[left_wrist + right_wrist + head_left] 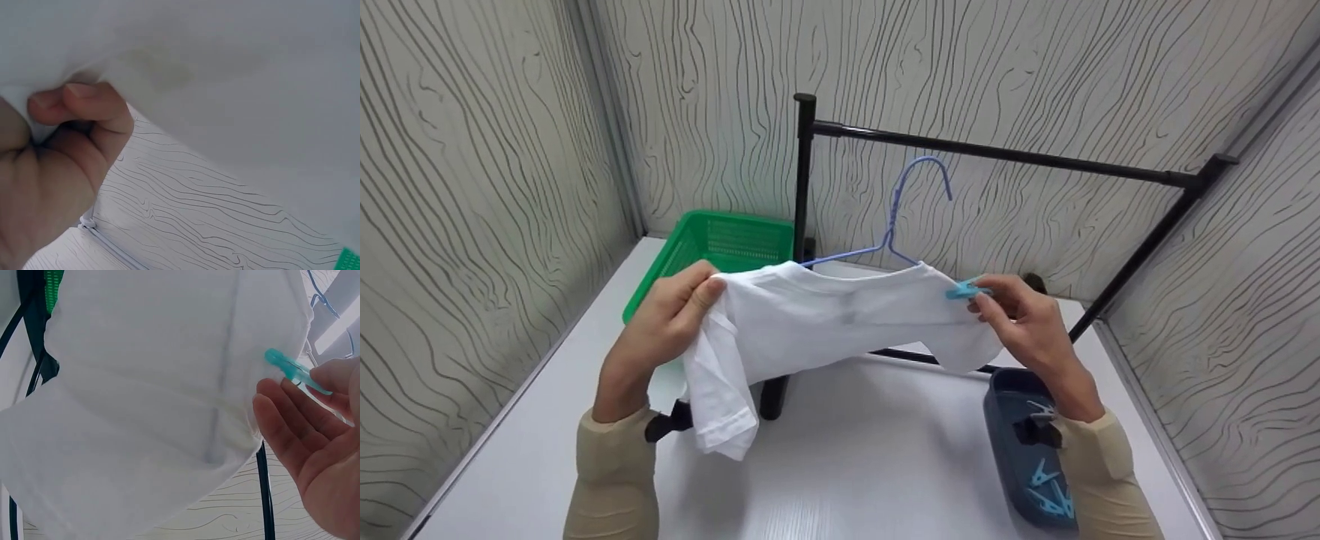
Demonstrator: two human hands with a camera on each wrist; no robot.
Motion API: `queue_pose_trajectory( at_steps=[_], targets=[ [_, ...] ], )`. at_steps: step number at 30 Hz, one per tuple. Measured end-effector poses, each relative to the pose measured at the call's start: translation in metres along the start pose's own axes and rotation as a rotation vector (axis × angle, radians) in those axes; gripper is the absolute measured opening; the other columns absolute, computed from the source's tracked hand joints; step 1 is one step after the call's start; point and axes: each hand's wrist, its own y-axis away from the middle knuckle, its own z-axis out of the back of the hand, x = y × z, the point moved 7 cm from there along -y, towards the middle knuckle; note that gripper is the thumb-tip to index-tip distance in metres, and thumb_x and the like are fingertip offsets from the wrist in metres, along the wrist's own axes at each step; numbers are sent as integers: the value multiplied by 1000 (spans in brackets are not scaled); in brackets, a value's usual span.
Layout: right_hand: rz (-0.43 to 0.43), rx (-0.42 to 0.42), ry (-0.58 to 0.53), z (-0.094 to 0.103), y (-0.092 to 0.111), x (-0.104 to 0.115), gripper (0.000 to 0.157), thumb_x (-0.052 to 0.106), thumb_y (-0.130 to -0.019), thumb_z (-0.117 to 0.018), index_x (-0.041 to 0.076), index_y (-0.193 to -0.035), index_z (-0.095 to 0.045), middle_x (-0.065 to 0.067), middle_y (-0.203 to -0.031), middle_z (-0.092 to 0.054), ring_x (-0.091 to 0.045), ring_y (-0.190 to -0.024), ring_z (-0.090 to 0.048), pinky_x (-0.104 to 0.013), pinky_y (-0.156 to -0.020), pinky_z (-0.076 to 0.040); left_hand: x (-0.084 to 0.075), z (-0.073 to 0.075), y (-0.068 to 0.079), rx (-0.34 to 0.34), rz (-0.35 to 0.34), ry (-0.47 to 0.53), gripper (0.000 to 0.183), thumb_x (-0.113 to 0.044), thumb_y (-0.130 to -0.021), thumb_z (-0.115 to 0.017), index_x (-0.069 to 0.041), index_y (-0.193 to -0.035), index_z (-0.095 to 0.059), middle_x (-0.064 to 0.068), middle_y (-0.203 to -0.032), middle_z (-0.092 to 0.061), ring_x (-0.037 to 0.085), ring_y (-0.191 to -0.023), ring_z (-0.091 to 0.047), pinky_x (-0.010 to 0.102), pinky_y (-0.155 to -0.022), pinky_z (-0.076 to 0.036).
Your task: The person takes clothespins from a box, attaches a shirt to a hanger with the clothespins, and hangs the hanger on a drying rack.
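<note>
A small white shirt (825, 315) is spread on a blue wire hanger (894, 202), whose hook stands up above the neckline. My left hand (667, 311) pinches the shirt's left shoulder between thumb and curled fingers, and the sleeve droops below it. At the other shoulder, my right hand (1027, 322) pinches a light blue clothespin (964, 291) that sits across the top edge of the fabric. In the right wrist view the clothespin (295, 370) is held by its handle end, its tip over the cloth. The hanger's arms are mostly hidden inside the shirt.
A black rack (1005, 154) with a horizontal bar stands behind the shirt. On the back left of the white table (855, 450) is a green basket (739, 217). A dark blue tray (1001, 427) at the right, partly under my right forearm, contains several clothespins (1042, 474).
</note>
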Motion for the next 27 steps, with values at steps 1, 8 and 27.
queue_pose_trajectory(
  at_steps=[1,8,27],
  targets=[
    [-5,7,4,0,0,-1,23,-9,-84,-59,-3,-106,-60,-13,-85,-66,-25,-73,-64,-13,-67,-49,1,-1,0,1,0,0,15,4,-93,-47,-6,-86,-55,2,-68,-54,11,-53,-55,24,-42,-45],
    [-48,55,0,-3,1,-11,23,-6,-86,-60,-5,-108,-58,-14,-86,-67,-29,-76,-65,-14,-67,-49,-5,-6,-2,39,39,4,12,5,-94,-44,-1,-86,-52,5,-69,-54,11,-55,-56,27,-43,-47],
    [-132,87,125,9,35,-80,21,4,-87,-62,13,-107,-61,5,-83,-66,-3,-63,-59,-14,-56,-46,-17,8,1,-32,199,-7,11,-1,-98,-41,3,-90,-48,7,-72,-49,15,-57,-57,28,-48,-49]
  ],
)
